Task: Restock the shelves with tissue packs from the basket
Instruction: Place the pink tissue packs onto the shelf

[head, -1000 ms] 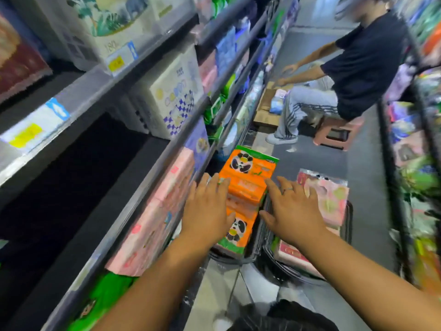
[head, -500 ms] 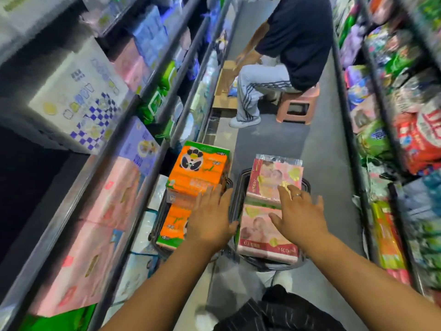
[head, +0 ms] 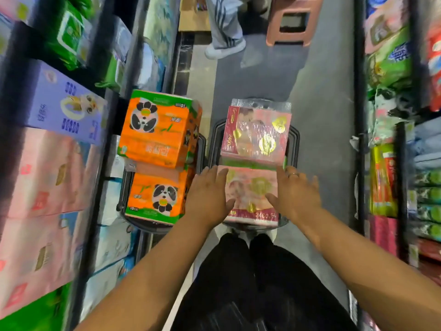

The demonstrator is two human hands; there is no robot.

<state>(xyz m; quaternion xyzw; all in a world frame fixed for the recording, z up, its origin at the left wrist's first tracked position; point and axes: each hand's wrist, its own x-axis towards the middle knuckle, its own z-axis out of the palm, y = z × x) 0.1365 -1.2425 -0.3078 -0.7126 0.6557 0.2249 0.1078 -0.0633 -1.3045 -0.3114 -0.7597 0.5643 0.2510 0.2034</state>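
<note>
Two dark baskets stand side by side on the aisle floor. The right basket (head: 296, 149) holds two pink tissue packs, a far one (head: 256, 130) and a near one (head: 251, 192). The left basket (head: 124, 187) holds two orange panda tissue packs, the upper one (head: 155, 130) stacked over the lower one (head: 155, 197). My left hand (head: 207, 194) lies spread at the near pink pack's left edge. On that pack's right edge rests my right hand (head: 296, 194), fingers spread, a ring on one finger. Neither hand is closed around the pack.
Shelves (head: 102, 163) on the left carry pink, purple (head: 64, 103) and green tissue boxes. A rack (head: 360, 139) of packaged goods lines the right. Ahead, another person's leg (head: 224, 27), a pink stool (head: 293, 22) and a cardboard box (head: 193, 17) block the aisle.
My view has tilted down from the shelves to the baskets. Both hands moved right, from the orange packs onto the near pink pack.
</note>
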